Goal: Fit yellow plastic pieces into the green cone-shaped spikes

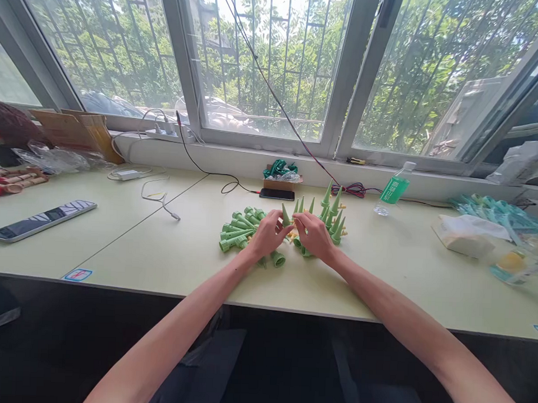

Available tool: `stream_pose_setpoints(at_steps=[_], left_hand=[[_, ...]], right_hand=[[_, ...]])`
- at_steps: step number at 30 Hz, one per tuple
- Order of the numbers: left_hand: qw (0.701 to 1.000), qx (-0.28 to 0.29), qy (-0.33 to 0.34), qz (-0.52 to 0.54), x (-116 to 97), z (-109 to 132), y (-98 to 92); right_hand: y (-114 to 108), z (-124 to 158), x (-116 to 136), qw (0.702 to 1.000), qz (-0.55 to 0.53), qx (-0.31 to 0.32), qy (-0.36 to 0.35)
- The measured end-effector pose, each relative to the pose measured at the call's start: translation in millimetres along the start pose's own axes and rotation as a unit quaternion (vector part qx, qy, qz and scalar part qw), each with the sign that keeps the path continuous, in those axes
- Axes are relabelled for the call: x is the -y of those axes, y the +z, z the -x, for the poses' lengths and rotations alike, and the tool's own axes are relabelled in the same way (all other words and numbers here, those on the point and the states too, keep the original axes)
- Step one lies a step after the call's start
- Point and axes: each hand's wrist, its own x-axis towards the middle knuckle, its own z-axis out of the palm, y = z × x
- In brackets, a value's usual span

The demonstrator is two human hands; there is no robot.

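My left hand (268, 232) is closed around a green plastic watering spike (286, 215), its pointed tip upward. Close beside it, the fingers of my right hand (314, 231) are pinched together at the spike's side; a small yellowish part seems to be between them, mostly hidden. Left of my hands lies a pile of green ribbed tubes (237, 230). Several finished-looking spikes (334, 215) with yellow side pieces stand point-up just right of my right hand. One loose green cap (278, 259) rests in front of my left hand.
Behind the pile are a black phone (277, 194) and a small cardboard box (282, 181). A water bottle (393, 189) and a tissue pack (471, 235) stand to the right. A tablet-like device (41, 220) and a white cable (161, 200) lie left. The table's front edge (291, 311) runs beneath my forearms.
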Motion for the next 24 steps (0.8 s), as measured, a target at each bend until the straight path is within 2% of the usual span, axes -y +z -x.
stream_pose_setpoints(at_steps=[10,24], left_hand=[[1.000,-0.011,0.003,-0.018,1.1,0.1,0.3],[0.999,-0.031,-0.012,0.019,-0.6,-1.5,-0.5]], right_hand=[[0.7,0.1,0.0,1.000,-0.008,0.000,-0.002],[-3.0,-0.7,5.8,1.000,-0.026,0.008,0.000]])
